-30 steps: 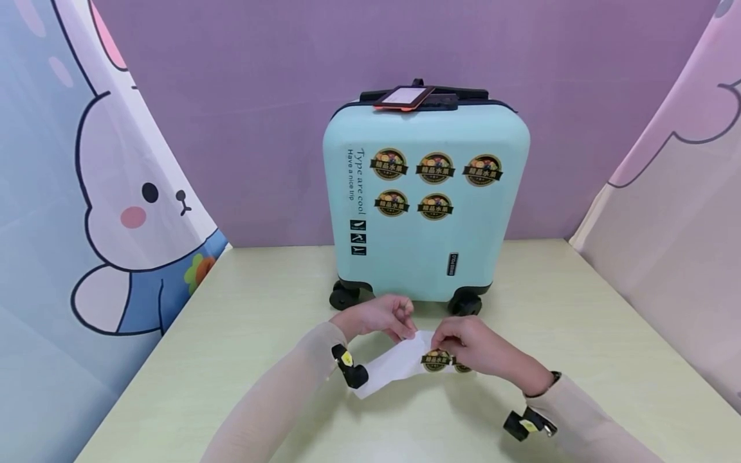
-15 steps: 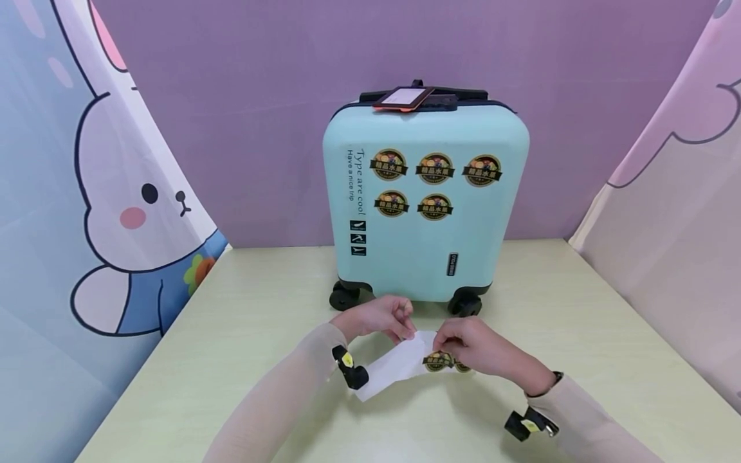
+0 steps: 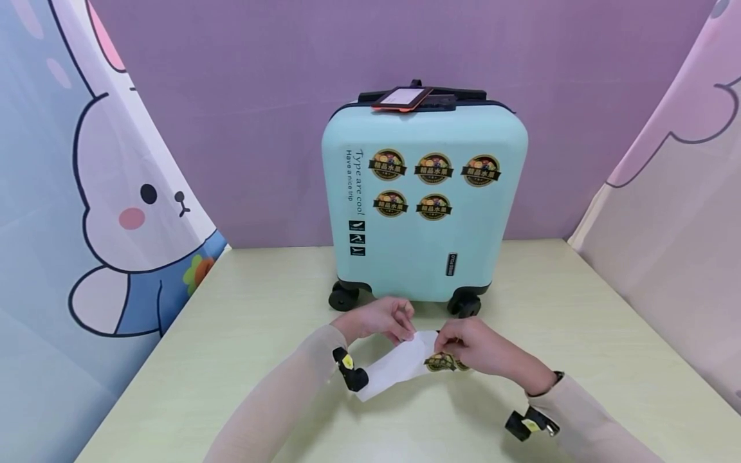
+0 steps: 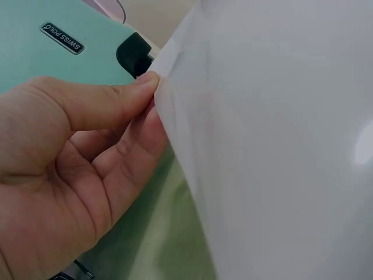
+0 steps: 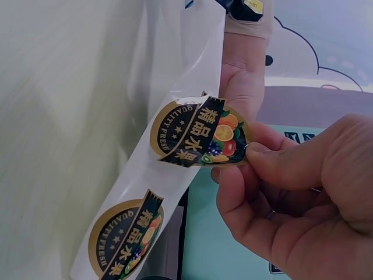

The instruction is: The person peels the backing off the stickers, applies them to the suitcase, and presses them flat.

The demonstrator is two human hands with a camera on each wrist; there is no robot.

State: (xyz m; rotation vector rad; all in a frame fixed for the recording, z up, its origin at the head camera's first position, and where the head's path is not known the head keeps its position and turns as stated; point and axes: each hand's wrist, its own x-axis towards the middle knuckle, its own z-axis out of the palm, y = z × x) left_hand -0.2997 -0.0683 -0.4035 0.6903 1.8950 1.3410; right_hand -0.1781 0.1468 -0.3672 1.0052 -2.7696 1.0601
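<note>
My left hand [image 3: 384,319] pinches the upper edge of a white backing strip [image 3: 399,365] between thumb and fingers, and the left wrist view shows this grip [image 4: 99,128] close up. With thumb and fingertips my right hand [image 3: 483,350] pinches the edge of a round fruit sticker [image 5: 189,134], black and gold with printed fruit. That sticker is bent up at the pinched side, while its other side lies on the strip. A second matching sticker [image 5: 125,239] lies flat along the strip. Both hands are in front of a mint-green suitcase [image 3: 399,276].
Several matching stickers [image 3: 434,168] are on the suitcase front in two rows, beside printed lettering. The suitcase stands on black wheels [image 3: 343,297] on a pale table [image 3: 260,289]. A luggage tag [image 3: 403,98] lies at its top handle. Cloth walls [image 3: 260,128] surround the table.
My right hand has shifted slightly to the right, and the sticker's pinched edge bends up more from the strip. The left hand stays nearly still.
</note>
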